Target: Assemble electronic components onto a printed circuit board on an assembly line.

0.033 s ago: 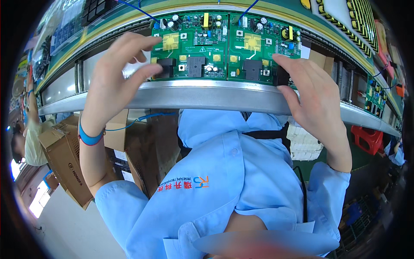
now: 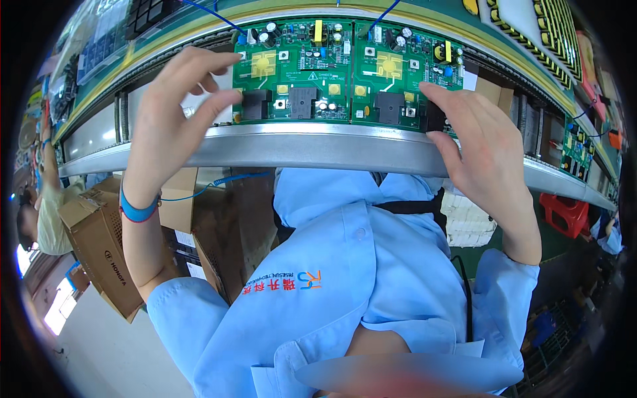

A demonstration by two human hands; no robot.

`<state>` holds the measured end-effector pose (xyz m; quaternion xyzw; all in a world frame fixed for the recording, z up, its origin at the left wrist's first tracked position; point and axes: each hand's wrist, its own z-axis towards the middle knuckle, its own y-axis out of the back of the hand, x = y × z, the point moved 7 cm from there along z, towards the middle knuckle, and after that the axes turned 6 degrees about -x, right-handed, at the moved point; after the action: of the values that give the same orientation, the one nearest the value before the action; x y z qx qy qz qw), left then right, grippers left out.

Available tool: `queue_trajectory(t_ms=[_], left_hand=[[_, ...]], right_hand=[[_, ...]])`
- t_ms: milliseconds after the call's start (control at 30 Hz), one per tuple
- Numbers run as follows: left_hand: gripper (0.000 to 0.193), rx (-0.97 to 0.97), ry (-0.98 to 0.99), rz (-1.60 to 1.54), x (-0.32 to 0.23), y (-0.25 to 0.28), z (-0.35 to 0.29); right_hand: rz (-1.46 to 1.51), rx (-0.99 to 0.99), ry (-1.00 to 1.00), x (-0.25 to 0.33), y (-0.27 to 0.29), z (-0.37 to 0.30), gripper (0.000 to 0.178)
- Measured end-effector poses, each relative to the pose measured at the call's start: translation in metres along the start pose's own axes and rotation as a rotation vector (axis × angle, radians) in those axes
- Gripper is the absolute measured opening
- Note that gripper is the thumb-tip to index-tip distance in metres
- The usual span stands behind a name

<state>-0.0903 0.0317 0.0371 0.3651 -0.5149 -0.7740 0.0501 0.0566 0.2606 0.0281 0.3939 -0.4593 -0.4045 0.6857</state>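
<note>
Two green circuit boards lie side by side between metal rails, a left board (image 2: 265, 83) and a right board (image 2: 371, 73). My left hand (image 2: 176, 109) is at the left board's left edge, thumb and forefinger spread, nothing between them. A black block-shaped component (image 2: 255, 105) sits just beyond that thumb. My right hand (image 2: 474, 132) reaches over the right board's right end. Its thumb and forefinger are apart on either side of another black block component (image 2: 434, 118), which they partly cover. Whether they press on it cannot be seen.
A silver rail (image 2: 318, 146) runs along the near side of the boards. Blue wires (image 2: 386, 14) reach down to the far edge. Another circuit board (image 2: 577, 151) lies far right. Cardboard boxes (image 2: 96, 245) stand at lower left, a red stool (image 2: 564, 213) at right.
My left hand has shifted slightly left, and its thumb has drawn off the black component at the left board's edge. My right hand stays in place.
</note>
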Motion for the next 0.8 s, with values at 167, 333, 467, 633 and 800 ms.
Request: queue_trajectory(t_ms=[167,333,467,633,800], left_hand=[[0.033,-0.056,0.184,0.028,0.048,0.002,-0.012],[0.035,-0.019,0.322,-0.098,0.070,-0.014,-0.018],[0.037,0.008,0.307,-0.142,0.066,-0.019,-0.016],[0.036,0.064,0.263,-0.228,0.064,-0.027,-0.009],[0.035,0.172,0.142,-0.300,0.029,-0.047,0.016]], right_hand=[[0.017,-0.004,0.022,-0.002,-0.001,0.001,0.056],[-0.022,-0.022,0.012,0.001,0.002,0.003,0.055],[-0.021,0.047,-0.023,0.000,-0.001,0.004,0.055],[0.000,-0.055,0.035,0.001,0.005,0.007,0.051],[0.258,-0.143,0.202,0.033,0.003,-0.001,0.041]])
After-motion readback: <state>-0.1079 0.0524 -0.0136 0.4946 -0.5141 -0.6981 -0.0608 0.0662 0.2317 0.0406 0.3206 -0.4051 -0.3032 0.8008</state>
